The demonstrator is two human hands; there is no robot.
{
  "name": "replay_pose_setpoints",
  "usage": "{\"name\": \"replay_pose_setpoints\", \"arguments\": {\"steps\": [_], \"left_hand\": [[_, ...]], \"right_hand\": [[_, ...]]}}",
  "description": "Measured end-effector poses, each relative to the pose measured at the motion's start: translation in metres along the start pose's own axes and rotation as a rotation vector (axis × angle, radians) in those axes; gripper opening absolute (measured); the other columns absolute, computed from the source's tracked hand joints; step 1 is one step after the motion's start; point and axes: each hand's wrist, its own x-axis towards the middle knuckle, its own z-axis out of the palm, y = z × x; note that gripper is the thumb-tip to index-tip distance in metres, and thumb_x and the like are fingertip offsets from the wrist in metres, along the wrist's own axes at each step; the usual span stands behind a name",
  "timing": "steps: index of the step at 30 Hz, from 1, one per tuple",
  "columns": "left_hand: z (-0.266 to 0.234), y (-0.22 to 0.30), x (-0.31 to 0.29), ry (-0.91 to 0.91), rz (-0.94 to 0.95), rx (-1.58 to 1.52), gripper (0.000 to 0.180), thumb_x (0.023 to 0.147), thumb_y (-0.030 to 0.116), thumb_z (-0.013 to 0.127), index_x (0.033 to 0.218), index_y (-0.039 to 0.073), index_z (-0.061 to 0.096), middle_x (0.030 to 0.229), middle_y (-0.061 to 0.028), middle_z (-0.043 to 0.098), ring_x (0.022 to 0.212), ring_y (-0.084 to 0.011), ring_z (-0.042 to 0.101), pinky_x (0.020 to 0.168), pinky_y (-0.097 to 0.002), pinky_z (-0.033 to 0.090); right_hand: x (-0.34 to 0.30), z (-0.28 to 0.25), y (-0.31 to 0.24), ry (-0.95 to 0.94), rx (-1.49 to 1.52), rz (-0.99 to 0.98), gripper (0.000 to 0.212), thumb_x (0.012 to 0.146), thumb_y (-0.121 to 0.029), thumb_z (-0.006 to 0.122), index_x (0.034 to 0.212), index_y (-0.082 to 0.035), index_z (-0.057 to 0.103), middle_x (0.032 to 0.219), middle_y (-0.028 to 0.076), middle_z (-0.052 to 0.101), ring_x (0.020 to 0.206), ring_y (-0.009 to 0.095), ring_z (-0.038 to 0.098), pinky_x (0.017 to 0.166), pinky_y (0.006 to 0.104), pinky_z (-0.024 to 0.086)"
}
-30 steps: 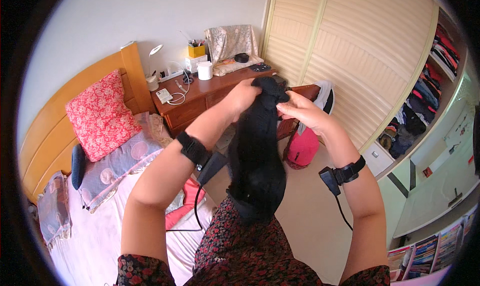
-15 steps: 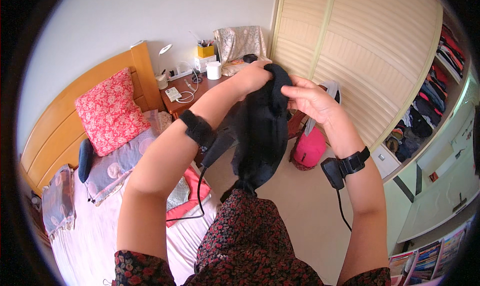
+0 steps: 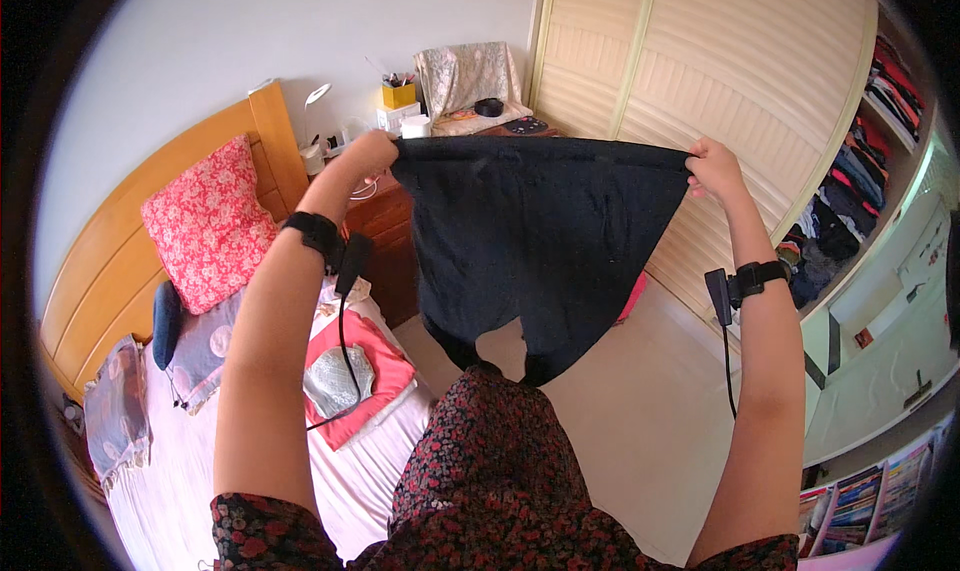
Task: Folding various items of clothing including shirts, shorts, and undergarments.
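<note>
A pair of black pants (image 3: pixel 530 226) hangs spread out in front of me, its waistband pulled straight across between my hands. My left hand (image 3: pixel 374 155) is closed on the left end of the waistband. At the other end, my right hand (image 3: pixel 716 171) pinches the waistband's right corner. Both legs of the pants droop toward my floral dress (image 3: pixel 490 441), with a gap showing between them. A black strap with a small cabled device sits on each of my forearms.
To the left is a bed (image 3: pixel 190 491) with a red floral pillow (image 3: pixel 208 226) and folded red cloth (image 3: pixel 385 356) under a grey piece (image 3: pixel 338 379). A wooden bedside table (image 3: pixel 380 236) stands behind the pants. Wardrobe doors (image 3: pixel 745 61) and clothes-filled shelves (image 3: pixel 845 206) line the right.
My hands have moved wide apart, left and right. The bunched black pants between them have opened out flat, with the waistband now stretched. The pink bag behind is mostly covered.
</note>
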Motion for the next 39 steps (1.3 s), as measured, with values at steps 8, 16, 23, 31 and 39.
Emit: {"name": "replay_pose_setpoints", "arguments": {"steps": [8,16,23,31,39], "left_hand": [[-0.023,0.038,-0.023,-0.059,-0.247,-1.365,0.028,0.083,0.0,0.051,0.111,-0.004,0.052,0.102,-0.014,0.058,0.076,-0.0248,0.066,0.065,-0.0294,0.06],[-0.022,0.082,-0.032,0.016,-0.117,-0.21,0.03,0.079,0.021,0.055,0.08,-0.008,0.063,0.063,-0.0152,0.064,0.051,-0.0231,0.064,0.051,-0.0343,0.056],[-0.018,0.007,-0.005,0.138,-0.427,-0.797,0.031,0.079,0.016,0.044,0.084,-0.008,0.062,0.074,-0.0186,0.065,0.064,-0.0279,0.068,0.052,-0.0382,0.056],[-0.011,0.041,-0.023,0.029,-0.163,-1.615,0.039,0.088,-0.002,0.028,0.123,-0.009,0.043,0.111,-0.0227,0.054,0.083,-0.03,0.065,0.076,-0.0335,0.06],[0.024,0.009,-0.065,0.033,0.425,-0.374,0.05,0.068,0.024,0.077,0.11,0.004,0.059,0.106,-0.0145,0.062,0.102,-0.0289,0.058,0.091,-0.0372,0.044]], "right_hand": [[0.003,0.006,-0.012,-0.102,0.433,0.107,0.03,0.082,0.004,0.041,0.106,-0.003,0.058,0.1,0.011,0.06,0.077,0.021,0.064,0.061,0.0359,0.057],[0.005,0.01,-0.017,-0.076,0.535,-0.087,0.029,0.08,0.005,0.041,0.098,-0.003,0.062,0.101,0.011,0.063,0.088,0.02,0.062,0.077,0.034,0.052],[-0.012,0.017,-0.002,0.028,-0.307,-0.156,0.031,0.075,0.001,0.049,0.101,-0.004,0.065,0.089,0.008,0.069,0.089,0.02,0.065,0.079,0.0339,0.052],[-0.006,0.029,0.002,-0.274,0.652,0.048,0.034,0.083,0.007,0.044,0.111,-0.003,0.06,0.101,0.009,0.062,0.092,0.021,0.061,0.086,0.0314,0.051],[-0.043,0.033,0.016,-0.204,-0.224,-0.707,0.029,0.075,-0.02,0.07,0.098,-0.006,0.062,0.1,0.011,0.059,0.099,0.027,0.057,0.086,0.0361,0.045]]}}
